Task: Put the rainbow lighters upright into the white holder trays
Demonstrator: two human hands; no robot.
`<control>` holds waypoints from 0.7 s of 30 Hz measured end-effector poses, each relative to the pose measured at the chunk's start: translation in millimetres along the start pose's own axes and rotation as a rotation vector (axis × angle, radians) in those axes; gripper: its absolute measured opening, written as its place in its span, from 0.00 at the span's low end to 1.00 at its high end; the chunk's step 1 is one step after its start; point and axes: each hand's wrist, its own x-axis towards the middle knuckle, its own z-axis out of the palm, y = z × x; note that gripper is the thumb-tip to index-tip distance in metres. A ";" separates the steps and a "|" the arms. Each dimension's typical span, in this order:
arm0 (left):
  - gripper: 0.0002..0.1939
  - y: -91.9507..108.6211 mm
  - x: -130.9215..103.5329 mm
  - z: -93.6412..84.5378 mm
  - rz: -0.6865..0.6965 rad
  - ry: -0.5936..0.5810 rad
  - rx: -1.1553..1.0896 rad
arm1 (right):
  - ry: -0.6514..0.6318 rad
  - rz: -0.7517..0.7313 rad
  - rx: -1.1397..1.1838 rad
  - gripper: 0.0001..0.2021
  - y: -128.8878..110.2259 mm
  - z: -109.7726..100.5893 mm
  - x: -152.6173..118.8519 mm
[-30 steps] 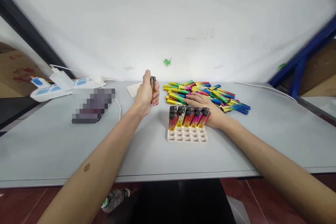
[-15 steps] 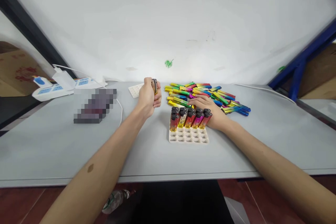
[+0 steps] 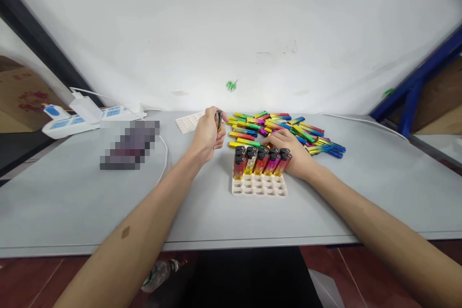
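My left hand (image 3: pixel 208 137) is closed around a lighter (image 3: pixel 218 119) with a dark top, held upright above the table. My right hand (image 3: pixel 288 147) lies over the near side of a pile of shiny slim multicoloured pieces (image 3: pixel 299 130). Its fingers are bent together among them, and standing lighters partly hide the fingertips, so what they grip cannot be made out. In front of that hand, a white holed tray (image 3: pixel 260 186) carries several upright lighters (image 3: pixel 262 161) with black tops and red, yellow or purple bodies. The tray's near rows of holes are bare.
Another white holed tray (image 3: pixel 185 124) lies behind my left hand. To the left are a power strip (image 3: pixel 74 122) with plugs, a white cable (image 3: pixel 166 154) and a blurred-out dark object (image 3: pixel 130 147). A blue metal frame (image 3: pixel 415 96) stands at the right. Below the table is a plastic bottle (image 3: pixel 160 274).
My left hand has moved slightly right with the lighter. My right hand has shifted a little, and pieces at the pile's near left edge have moved. The standing lighters are unchanged.
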 end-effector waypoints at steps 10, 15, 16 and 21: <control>0.15 7.4 -5.5 1.3 0.032 -0.005 -0.067 | -0.017 0.006 -0.018 0.10 -1.9 -0.9 0.9; 0.20 9.9 -10.2 4.6 0.163 0.005 -0.043 | 0.050 0.037 -0.128 0.17 3.1 3.0 -1.9; 0.18 12.3 -12.8 5.8 0.202 0.009 -0.040 | 0.063 0.052 -0.154 0.19 4.5 3.8 -3.0; 0.12 30.9 -30.2 9.2 0.323 -0.026 0.013 | 0.032 0.131 -0.219 0.28 9.7 5.2 -7.8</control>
